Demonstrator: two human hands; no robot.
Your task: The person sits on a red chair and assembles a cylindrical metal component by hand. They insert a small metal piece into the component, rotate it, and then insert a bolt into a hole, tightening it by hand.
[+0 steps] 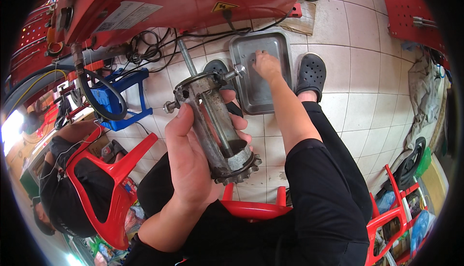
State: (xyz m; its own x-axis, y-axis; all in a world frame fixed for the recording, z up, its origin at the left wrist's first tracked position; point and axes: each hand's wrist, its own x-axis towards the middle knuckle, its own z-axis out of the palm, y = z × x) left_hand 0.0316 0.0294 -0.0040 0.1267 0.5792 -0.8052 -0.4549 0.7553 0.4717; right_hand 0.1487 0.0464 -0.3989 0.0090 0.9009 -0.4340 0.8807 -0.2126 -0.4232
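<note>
My left hand (187, 152) is wrapped round a worn steel cylindrical puller-like tool (220, 116), held up tilted in front of me. A long threaded rod (186, 55) runs down its middle and sticks out of the top. Bolts stand out from its upper collar, one on each side. A toothed ring (244, 170) sits at its lower end. Farther off, my right hand (267, 66) reaches down into a shallow grey metal tray (261, 100) on the floor. Its fingers are bent together at the tray's bottom; whatever they pinch is hidden.
Dark clogs (311, 75) flank the tray. A large red machine (183, 0) overhangs the far side, with black cables (150, 46) under it. On the left are a blue stand (123, 96), a red chair (104, 169) and a seated person (72, 193). Another red chair (386, 222) stands lower right.
</note>
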